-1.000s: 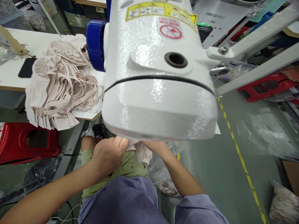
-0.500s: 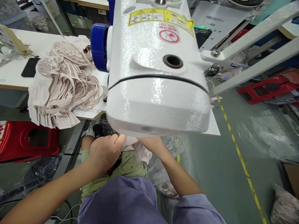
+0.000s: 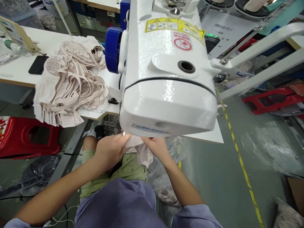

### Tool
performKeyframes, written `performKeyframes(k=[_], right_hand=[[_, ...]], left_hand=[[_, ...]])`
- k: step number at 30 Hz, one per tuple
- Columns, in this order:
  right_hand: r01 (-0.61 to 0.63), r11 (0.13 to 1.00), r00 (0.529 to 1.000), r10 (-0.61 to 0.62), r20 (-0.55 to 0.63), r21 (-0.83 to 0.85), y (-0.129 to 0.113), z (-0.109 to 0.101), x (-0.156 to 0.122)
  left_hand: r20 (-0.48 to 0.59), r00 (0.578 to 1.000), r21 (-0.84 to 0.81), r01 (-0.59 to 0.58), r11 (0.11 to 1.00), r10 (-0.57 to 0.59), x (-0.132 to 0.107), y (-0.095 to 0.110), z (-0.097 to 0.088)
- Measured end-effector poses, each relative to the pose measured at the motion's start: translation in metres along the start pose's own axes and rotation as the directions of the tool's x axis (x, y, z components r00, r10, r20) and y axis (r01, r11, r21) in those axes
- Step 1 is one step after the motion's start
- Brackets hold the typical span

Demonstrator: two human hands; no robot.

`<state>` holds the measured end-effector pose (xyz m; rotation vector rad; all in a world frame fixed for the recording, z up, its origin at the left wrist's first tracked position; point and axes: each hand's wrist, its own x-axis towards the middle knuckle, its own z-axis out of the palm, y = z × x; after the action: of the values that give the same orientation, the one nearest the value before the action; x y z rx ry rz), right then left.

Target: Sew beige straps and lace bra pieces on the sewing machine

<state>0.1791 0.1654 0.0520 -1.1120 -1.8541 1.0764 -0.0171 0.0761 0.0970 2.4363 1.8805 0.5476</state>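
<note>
both hands, left hand [image 3: 110, 151] and right hand [image 3: 158, 147], still pinch the pale fabric [image 3: 140, 150]; sewing machine [image 3: 166, 72] sits higher.

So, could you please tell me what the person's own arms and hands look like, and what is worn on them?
Both forearms are bare from above the elbow down. The left hand and right hand wear no gloves, and no rings or watch show. Short lavender-blue sleeves cover the upper arms, part of one loose top.

On my sewing machine [image 3: 166, 79], a red prohibition sign [image 3: 182, 44] sits under the yellow warning label [image 3: 174, 26] (wording too blurred to read).
</note>
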Motion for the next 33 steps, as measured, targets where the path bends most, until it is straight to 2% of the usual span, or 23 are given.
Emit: performKeyframes(k=[2, 4, 5, 6, 7, 9, 11, 13, 15, 21, 24, 28, 30, 33], right_hand=[[-0.045, 0.998, 0.999, 0.045, 0.003, -0.037, 0.001, -0.001, -0.006], [-0.079, 0.994, 0.996, 0.082, 0.039, -0.074, -0.002, -0.003, -0.017], [-0.088, 0.993, 0.994, 0.093, 0.057, -0.082, -0.005, -0.003, -0.025], [-0.089, 0.993, 0.993, 0.095, 0.077, -0.080, -0.009, -0.002, -0.035], [-0.082, 0.994, 0.991, 0.088, 0.101, -0.068, -0.013, -0.001, -0.046], [-0.052, 0.998, 0.986, 0.058, 0.157, -0.041, -0.021, 0.002, -0.071], [-0.023, 0.999, 0.978, 0.027, 0.205, -0.022, -0.028, 0.008, -0.094], [-0.006, 1.000, 0.973, 0.008, 0.231, -0.012, -0.033, 0.015, -0.110], [-0.004, 1.000, 0.972, 0.004, 0.235, 0.002, -0.037, 0.023, -0.118], [-0.036, 0.996, 0.974, 0.017, 0.224, 0.082, -0.049, 0.053, -0.109], [-0.068, 0.989, 0.963, 0.031, 0.268, 0.132, -0.055, 0.068, -0.104], [-0.072, 0.985, 0.950, 0.020, 0.312, 0.157, -0.062, 0.084, -0.101], [-0.062, 0.983, 0.945, 0.002, 0.326, 0.173, -0.066, 0.090, -0.098], [-0.081, 0.973, 0.925, -0.007, 0.380, 0.216, -0.075, 0.100, -0.090]], left_hand=[[0.057, 0.980, -0.216, 0.199, 0.956, -0.191, -0.005, 0.001, 0.003], [0.134, 0.913, -0.443, 0.403, 0.801, -0.385, -0.010, 0.002, 0.004], [0.187, 0.880, -0.532, 0.464, 0.708, -0.437, -0.012, 0.001, 0.004], [0.253, 0.861, -0.597, 0.497, 0.630, -0.440, -0.015, 0.001, 0.003], [0.330, 0.856, -0.642, 0.512, 0.571, -0.397, -0.017, 0.000, 0.002], [0.480, 0.852, -0.716, 0.517, 0.469, -0.207, -0.022, -0.002, 0.002], [0.557, 0.830, -0.786, 0.536, 0.309, -0.021, -0.030, -0.005, 0.004], [0.568, 0.822, -0.817, 0.561, 0.130, 0.024, -0.040, -0.006, 0.005], [0.575, 0.818, -0.817, 0.575, 0.038, -0.032, -0.052, -0.007, 0.002], [0.571, 0.782, -0.805, 0.593, 0.018, -0.248, -0.080, -0.010, -0.033], [0.544, 0.787, -0.817, 0.576, 0.031, -0.290, -0.089, -0.014, -0.048], [0.500, 0.795, -0.838, 0.544, 0.038, -0.344, -0.100, -0.021, -0.058], [0.479, 0.789, -0.833, 0.547, 0.084, -0.385, -0.105, -0.024, -0.065], [0.427, 0.808, -0.794, 0.550, 0.259, -0.407, -0.109, -0.029, -0.079]])
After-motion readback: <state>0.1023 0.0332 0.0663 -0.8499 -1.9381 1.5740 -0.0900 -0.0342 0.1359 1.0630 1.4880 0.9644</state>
